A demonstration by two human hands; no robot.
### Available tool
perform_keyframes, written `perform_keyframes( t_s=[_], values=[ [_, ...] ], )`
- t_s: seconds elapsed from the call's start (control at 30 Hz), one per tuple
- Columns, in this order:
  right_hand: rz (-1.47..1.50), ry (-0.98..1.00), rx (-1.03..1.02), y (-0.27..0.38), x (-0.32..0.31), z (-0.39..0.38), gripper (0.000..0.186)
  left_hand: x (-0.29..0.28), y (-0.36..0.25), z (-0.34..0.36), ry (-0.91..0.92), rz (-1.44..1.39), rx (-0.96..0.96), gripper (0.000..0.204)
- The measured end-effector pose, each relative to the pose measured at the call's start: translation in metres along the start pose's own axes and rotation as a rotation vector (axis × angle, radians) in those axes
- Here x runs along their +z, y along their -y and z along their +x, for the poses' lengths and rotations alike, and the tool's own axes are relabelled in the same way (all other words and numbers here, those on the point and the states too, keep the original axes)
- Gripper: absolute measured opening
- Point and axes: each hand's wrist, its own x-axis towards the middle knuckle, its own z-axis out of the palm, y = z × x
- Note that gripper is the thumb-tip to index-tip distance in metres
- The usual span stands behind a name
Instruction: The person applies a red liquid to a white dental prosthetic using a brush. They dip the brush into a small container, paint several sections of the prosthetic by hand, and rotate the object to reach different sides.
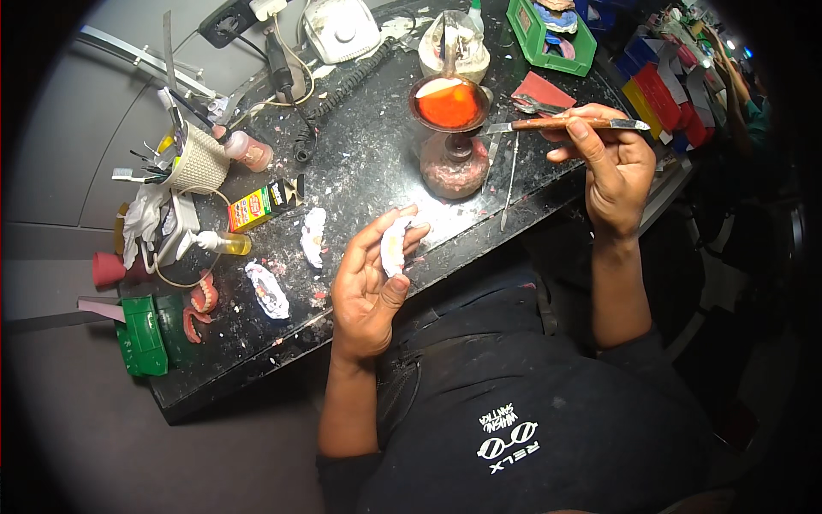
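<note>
My left hand (pixel 361 295) is closed around a white plaster dental cast (pixel 393 248), held upright between thumb and fingers just above the bench's front edge. In my right hand (pixel 615 167) is a wax knife (pixel 535 124) with a brown wooden handle, pinched between thumb and fingers. Its blade points left, close to the rim of a round metal dish (pixel 414 114) of melted orange-red wax (pixel 449 104). Beneath the dish stands a rounded burner (pixel 454 171). Two more white dental casts (pixel 313 238) lie on the bench left of my left hand.
Pink dentures (pixel 204 295) and a green tray (pixel 144 336) sit at the left end. Behind them are a pump bottle (pixel 227 243), a yellow-black box (pixel 261 206) and a brush holder (pixel 199 158). A thin metal tool (pixel 509 182) lies right of the burner. A green bin (pixel 548 53) stands far right.
</note>
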Motion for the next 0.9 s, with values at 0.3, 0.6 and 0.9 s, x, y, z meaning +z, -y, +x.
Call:
perform_keyframes(
  t_s=[0.3, 0.6, 0.9],
  values=[
    [0.005, 0.010, -0.028, 0.001, 0.001, -0.002, 0.016, 0.002, 0.000, -0.001, -0.043, 0.059, 0.007, 0.074],
    [0.032, 0.083, -0.022, 0.019, 0.007, -0.012, 0.015, -0.002, 0.002, 0.000, 0.036, 0.041, 0.032, 0.067],
    [-0.085, 0.436, -0.159, 0.045, 0.047, -0.041, 0.023, -0.001, 0.004, -0.002, 0.020, -0.033, 0.044, 0.065]
  ],
)
